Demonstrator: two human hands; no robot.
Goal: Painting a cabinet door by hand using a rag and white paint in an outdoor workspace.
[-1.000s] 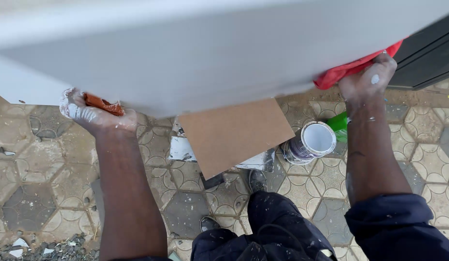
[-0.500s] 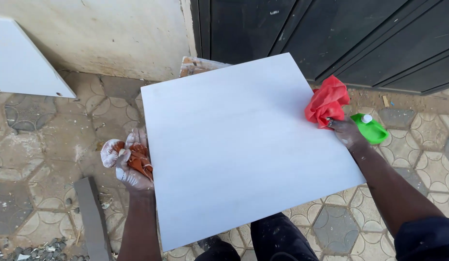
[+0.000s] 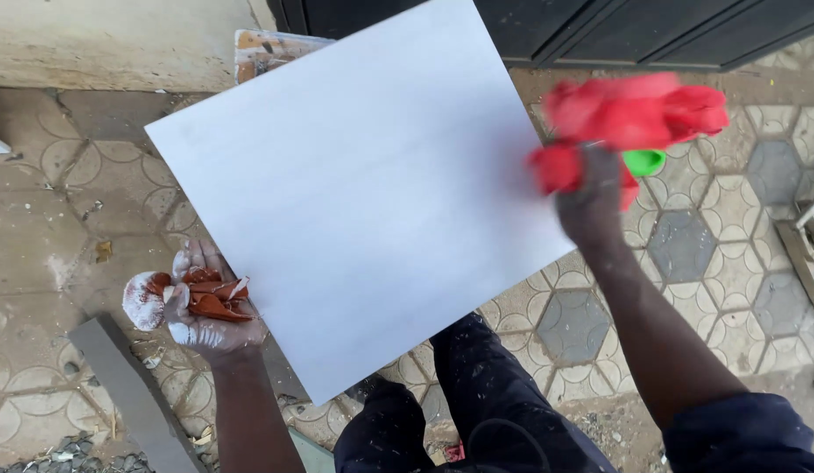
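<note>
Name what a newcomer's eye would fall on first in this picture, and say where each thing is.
A large white square board fills the middle, tilted cornerwise over the patterned paving. At its right edge the right hand grips a bright red cloth; at lower left the dusty left hand holds crumpled reddish-brown sandpaper.

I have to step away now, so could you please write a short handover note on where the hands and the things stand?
Left hand: palm up under the white tile's lower left edge, dusted white, holding a crumpled red-brown scrap.
Right hand: closed on a red cloth at the tile's right edge.
White tile: held up flat over the knees, its face looks clean.
Green object: on the paving behind the right hand, mostly hidden.
Done: the face shows no marks. Left: I cannot tell from this view.
</note>
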